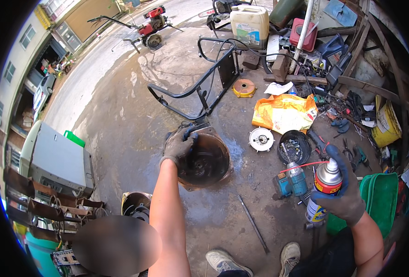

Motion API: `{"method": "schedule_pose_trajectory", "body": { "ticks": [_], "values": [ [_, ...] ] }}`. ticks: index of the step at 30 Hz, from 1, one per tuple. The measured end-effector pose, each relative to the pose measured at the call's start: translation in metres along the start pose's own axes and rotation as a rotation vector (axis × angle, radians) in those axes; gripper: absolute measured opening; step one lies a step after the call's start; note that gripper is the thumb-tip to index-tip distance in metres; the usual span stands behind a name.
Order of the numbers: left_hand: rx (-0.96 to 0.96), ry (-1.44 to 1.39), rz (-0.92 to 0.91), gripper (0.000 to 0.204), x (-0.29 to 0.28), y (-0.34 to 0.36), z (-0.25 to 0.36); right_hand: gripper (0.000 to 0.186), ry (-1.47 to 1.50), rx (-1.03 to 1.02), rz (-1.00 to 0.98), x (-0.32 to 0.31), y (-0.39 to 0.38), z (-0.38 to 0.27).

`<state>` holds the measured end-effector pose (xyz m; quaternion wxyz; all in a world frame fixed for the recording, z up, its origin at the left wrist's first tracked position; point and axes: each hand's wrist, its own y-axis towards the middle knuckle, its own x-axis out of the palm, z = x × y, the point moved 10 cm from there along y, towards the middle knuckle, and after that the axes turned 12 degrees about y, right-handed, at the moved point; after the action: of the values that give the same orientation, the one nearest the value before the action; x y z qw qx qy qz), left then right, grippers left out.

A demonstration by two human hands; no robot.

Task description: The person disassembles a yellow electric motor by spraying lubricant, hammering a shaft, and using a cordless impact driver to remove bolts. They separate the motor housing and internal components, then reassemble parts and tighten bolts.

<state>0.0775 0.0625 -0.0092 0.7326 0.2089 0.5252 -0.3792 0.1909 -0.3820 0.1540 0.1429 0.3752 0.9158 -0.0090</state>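
Note:
My left hand (178, 147), in a dark grey glove, grips the upper left rim of a round, dark metal housing (206, 164) with a dark, greasy interior and a squarish flange, lying on the concrete. My gloved right hand (340, 189) holds an upright spray can (324, 184) with a thin red straw pointing left from its top. Just left of the can lies a blue cordless driver (296, 180). A black pan of small parts (301, 147) and a white ring part (261, 138) are above it. A long metal rod (253, 224) lies near my shoes.
A black tube frame (199, 99), an orange sack (278, 113) and a yellow ring part (243, 87) lie ahead. Scrap, tools and a jerrycan (249, 25) crowd the right and back. A green bin (377, 203) is at right; a grey cabinet (56, 157) and another drum (135, 205) at left.

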Motion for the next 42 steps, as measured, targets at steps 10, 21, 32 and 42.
{"method": "schedule_pose_trajectory", "body": {
  "ticks": [10,21,32,42],
  "values": [
    [-0.014,0.019,0.028,0.045,-0.004,-0.001,0.002,0.094,0.016,-0.013,0.013,0.001,0.000,-0.002],
    [-0.013,0.025,0.031,0.044,-0.004,0.000,0.000,0.099,0.034,0.011,-0.043,0.003,-0.001,-0.001],
    [0.005,0.021,0.032,0.043,-0.003,0.000,0.001,0.098,0.049,0.033,-0.036,0.004,0.000,-0.001],
    [-0.016,0.003,0.041,0.042,0.001,0.005,-0.007,0.100,0.029,0.009,-0.031,0.002,-0.001,0.002]
  ]
}}
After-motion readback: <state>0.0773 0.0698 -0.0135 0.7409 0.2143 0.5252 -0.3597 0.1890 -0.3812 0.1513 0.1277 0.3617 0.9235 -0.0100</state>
